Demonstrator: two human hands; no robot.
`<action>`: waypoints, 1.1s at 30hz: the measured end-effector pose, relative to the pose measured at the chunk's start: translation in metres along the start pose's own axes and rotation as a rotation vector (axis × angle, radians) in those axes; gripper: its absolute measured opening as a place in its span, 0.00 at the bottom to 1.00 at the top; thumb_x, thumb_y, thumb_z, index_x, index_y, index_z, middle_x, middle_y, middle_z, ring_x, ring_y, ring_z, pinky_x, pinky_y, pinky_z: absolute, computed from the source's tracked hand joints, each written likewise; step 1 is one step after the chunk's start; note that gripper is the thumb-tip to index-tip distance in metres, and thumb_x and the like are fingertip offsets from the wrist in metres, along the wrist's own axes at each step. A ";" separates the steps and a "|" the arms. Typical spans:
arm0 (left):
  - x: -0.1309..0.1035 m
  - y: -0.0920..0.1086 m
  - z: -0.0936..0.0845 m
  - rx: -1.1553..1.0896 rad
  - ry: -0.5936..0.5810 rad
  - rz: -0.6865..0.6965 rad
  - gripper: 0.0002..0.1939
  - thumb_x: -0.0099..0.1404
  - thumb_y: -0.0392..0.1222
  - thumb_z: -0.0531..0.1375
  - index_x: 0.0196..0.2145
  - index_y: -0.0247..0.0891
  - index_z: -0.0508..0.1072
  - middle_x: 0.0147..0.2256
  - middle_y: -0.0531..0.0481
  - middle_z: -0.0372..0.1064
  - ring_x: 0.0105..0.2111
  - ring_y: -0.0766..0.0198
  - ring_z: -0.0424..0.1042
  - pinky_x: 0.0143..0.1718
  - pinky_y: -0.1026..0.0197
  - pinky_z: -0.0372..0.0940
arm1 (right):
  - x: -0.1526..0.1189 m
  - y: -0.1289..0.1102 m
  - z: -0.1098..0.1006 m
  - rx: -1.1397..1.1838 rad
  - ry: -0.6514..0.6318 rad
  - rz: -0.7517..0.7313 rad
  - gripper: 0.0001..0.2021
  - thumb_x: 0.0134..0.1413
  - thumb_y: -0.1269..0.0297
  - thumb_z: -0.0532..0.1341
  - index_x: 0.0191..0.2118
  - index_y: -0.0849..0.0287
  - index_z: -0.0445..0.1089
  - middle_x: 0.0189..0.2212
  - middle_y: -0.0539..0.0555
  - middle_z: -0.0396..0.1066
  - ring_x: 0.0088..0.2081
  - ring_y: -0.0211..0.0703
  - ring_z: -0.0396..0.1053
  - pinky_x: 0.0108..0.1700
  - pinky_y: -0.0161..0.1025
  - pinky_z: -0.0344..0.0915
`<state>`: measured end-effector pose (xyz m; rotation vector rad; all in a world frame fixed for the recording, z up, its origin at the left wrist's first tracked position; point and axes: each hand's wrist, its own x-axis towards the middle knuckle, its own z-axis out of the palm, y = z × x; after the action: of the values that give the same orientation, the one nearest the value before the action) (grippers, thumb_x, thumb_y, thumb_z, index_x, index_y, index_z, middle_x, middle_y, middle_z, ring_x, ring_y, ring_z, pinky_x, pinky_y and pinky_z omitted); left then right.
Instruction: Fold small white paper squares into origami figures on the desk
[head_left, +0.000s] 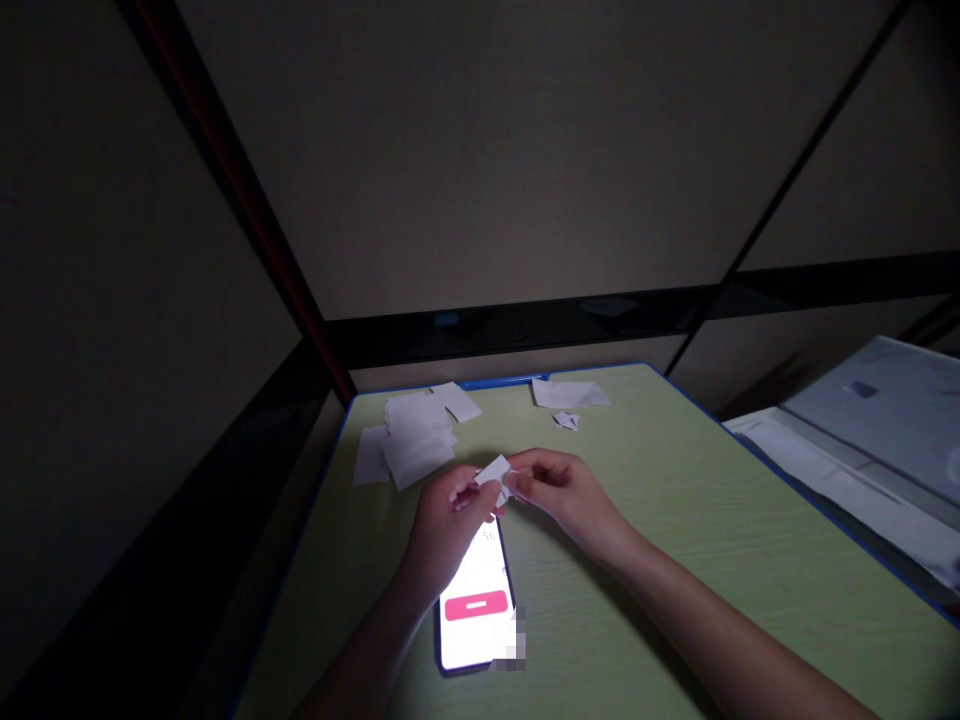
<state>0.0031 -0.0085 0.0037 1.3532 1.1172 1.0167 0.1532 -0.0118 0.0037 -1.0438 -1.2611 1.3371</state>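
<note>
A small folded piece of white paper [493,468] is pinched between both hands above the table. My left hand [448,515] grips it with the thumb across its front. My right hand [559,490] is closed on its right side, thumb and forefinger together. Below the hands lies a phone [475,640] with a bright white screen and a red button; my left hand hides part of its upper end. Farther back on the right sits a small folded paper piece [566,420], its shape like a star.
A loose pile of white paper sheets [416,440] lies at the table's back left. Another sheet [574,393] is near the back edge of the green table [675,500]. Beyond the right edge are a grey laptop-like panel [885,400] and white papers [832,480]. Wall panels [510,150] rise behind.
</note>
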 end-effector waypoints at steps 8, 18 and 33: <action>-0.002 0.006 0.003 0.021 0.022 -0.019 0.06 0.52 0.39 0.57 0.22 0.34 0.67 0.18 0.55 0.66 0.20 0.69 0.66 0.22 0.68 0.59 | 0.000 0.002 -0.001 -0.026 0.026 -0.013 0.07 0.44 0.62 0.63 0.28 0.61 0.73 0.19 0.48 0.66 0.22 0.33 0.59 0.25 0.33 0.54; -0.002 0.005 0.003 0.002 -0.027 -0.002 0.06 0.53 0.40 0.57 0.23 0.34 0.69 0.20 0.54 0.67 0.21 0.69 0.67 0.23 0.68 0.60 | 0.002 0.003 -0.001 -0.026 0.050 -0.002 0.08 0.42 0.61 0.64 0.27 0.62 0.73 0.17 0.47 0.65 0.21 0.33 0.58 0.24 0.33 0.53; -0.001 0.006 -0.001 0.016 0.086 0.004 0.07 0.53 0.41 0.58 0.22 0.35 0.69 0.19 0.54 0.68 0.21 0.66 0.67 0.23 0.67 0.58 | -0.002 -0.001 0.004 -0.011 0.024 -0.060 0.08 0.46 0.61 0.62 0.30 0.61 0.69 0.22 0.49 0.66 0.25 0.35 0.61 0.28 0.34 0.57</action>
<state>0.0023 -0.0096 0.0093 1.3350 1.1889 1.0792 0.1501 -0.0143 0.0047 -1.0189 -1.2738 1.2693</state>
